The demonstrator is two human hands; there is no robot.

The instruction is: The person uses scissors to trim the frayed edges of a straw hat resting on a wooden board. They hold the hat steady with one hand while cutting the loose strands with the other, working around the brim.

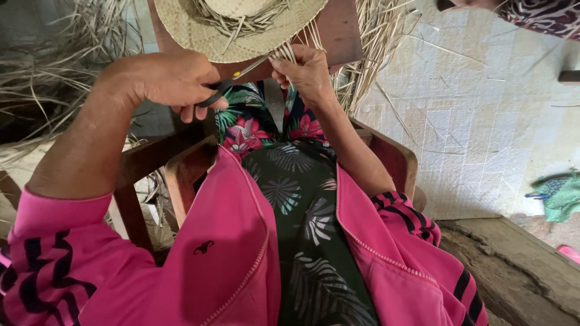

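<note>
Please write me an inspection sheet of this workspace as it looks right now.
Surface: wooden chair frame around the lap; pale tiled floor.
Job's things: woven straw hat with loose brim strands; scissors aimed at them.
Clutter: dried straw piles left and behind the hat; green cloth on the floor.
Grips: left hand closed on the scissors; right hand pinching the strands.
Cables: nothing seen.
Surroundings: another person's patterned sleeve top right; worn wooden step.
</note>
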